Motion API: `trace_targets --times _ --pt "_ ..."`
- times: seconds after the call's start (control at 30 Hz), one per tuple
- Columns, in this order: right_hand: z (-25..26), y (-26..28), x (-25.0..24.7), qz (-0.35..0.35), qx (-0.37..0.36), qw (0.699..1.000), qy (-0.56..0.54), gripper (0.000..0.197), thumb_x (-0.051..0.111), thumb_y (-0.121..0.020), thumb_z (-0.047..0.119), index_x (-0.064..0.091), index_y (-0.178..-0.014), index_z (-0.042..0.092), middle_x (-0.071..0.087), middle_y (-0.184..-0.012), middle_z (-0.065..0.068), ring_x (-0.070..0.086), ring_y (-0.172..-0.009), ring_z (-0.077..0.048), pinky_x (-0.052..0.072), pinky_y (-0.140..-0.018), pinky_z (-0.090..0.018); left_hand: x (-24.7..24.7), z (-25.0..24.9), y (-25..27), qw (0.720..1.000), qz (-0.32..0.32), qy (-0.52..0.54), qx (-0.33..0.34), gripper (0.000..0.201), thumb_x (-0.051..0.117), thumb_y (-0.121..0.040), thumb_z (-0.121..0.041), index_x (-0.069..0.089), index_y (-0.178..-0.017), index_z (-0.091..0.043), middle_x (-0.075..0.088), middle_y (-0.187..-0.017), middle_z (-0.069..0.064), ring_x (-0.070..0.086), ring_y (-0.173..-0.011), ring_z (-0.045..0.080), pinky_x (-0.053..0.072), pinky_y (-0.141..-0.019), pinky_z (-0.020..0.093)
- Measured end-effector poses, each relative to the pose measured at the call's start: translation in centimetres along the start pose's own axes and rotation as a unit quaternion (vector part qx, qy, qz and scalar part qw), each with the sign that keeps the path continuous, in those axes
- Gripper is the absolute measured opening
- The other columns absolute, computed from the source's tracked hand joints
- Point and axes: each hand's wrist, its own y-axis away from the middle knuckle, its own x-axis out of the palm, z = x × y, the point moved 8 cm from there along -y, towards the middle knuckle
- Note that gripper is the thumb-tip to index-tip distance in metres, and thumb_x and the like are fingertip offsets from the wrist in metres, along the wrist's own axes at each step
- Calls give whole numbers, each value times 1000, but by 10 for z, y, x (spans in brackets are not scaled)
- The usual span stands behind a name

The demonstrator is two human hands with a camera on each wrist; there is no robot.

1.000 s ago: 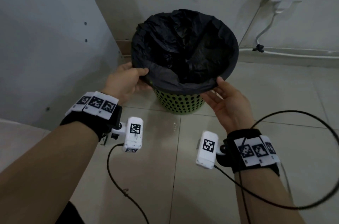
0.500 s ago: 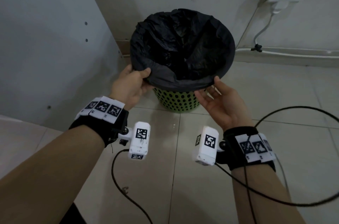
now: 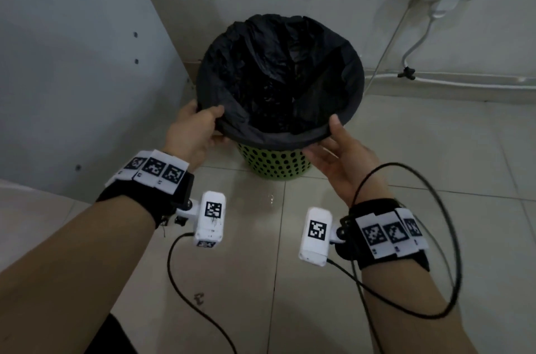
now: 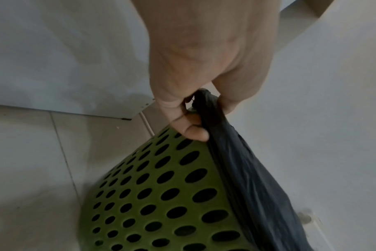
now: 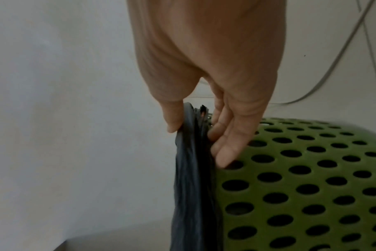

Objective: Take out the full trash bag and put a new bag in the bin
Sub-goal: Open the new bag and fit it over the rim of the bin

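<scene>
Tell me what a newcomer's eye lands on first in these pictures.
First, the black trash bag, its mouth folded over the rim of the green perforated bin standing on the tiled floor by the wall. Next, the left hand and right hand pinching the bag's near edge on either side.

Left arm: it reaches forward from the lower left, with a black wrist band.
Left hand [image 3: 193, 133]: the thumb lies on top of the black bag [image 3: 278, 78] edge, the fingers are curled under it and pinch it.
Right arm: it reaches forward from the lower right, the palm is turned up.
Right hand [image 3: 339, 156]: the thumb is above the bag edge, the fingers below, and they pinch it.
</scene>
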Motion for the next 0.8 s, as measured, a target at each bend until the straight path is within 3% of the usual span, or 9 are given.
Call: trace_targets --times 0.1,0.2,0.27,0.37,0.47,0.5,0.57,0.67,0.8 --pt "6 3 10 7 -8 997 -71 21 63 -94 16 66 -110 3 74 -97 -12 70 -92 -25 58 -88 -35 7 1 4 1000 28 0 -1 30 57 -98 -12 56 -128 -9 72 -99 4 71 -76 21 59 -57 31" --pt "4 4 17 17 -14 995 -95 34 58 -97 14 58 -128 0 71 -111 -13 69 -101 -25 54 -96 -37 6 -3 2 999 30 21 7 32 53 -100 -10 54 -132 -8 71 -110 7 72 -89 23 62 -68 38" --pt "-4 5 24 46 -9 996 -70 30 55 -99 13 58 -126 3 69 -119 -15 69 -102 -26 56 -94 -38 -2 -5 0 998 7 52 18 34 55 -100 -13 55 -133 -9 69 -121 9 71 -99 25 61 -75 41" --pt "-14 7 28 78 27 996 -18 19 56 -98 16 60 -113 4 71 -109 -18 72 -95 -29 60 -85 -43 -1 0 4 998 -2 55 18 35 62 -96 -17 55 -130 -12 69 -121 10 72 -98 30 61 -73 44" --pt "-2 -1 7 -8 16 999 43 39 67 -90 42 65 -103 5 69 -82 -10 72 -73 -25 61 -70 -38 7 2 4 1000 18 12 11 30 55 -97 -8 54 -126 -16 69 -115 12 71 -90 32 61 -72 46" --pt "7 -5 -2 -39 5 998 41 45 67 -87 48 65 -103 6 68 -79 -8 70 -69 -23 60 -68 -36 5 0 1 1000 18 11 10 32 54 -96 -5 54 -127 -14 69 -116 13 70 -88 30 61 -71 44" --pt "18 -12 -8 -44 -6 998 48 49 64 -88 52 65 -111 8 71 -88 -6 70 -76 -22 60 -71 -35 -3 -5 -5 1000 16 7 12 35 52 -97 -4 57 -131 -11 69 -119 13 70 -92 27 61 -69 38" --pt "21 -10 3 -4 5 998 63 31 66 -91 40 68 -105 12 73 -97 -8 70 -89 -25 58 -90 -40 -7 -9 -7 999 21 16 22 37 54 -98 -12 58 -135 -16 69 -124 7 68 -109 29 60 -80 38" --pt "22 -9 7 -19 23 999 -32 31 69 -90 17 64 -116 2 73 -102 -15 70 -105 -32 55 -94 -46 2 2 3 999 6 34 27 47 66 -90 -19 56 -135 -19 69 -124 4 68 -110 25 58 -88 41"
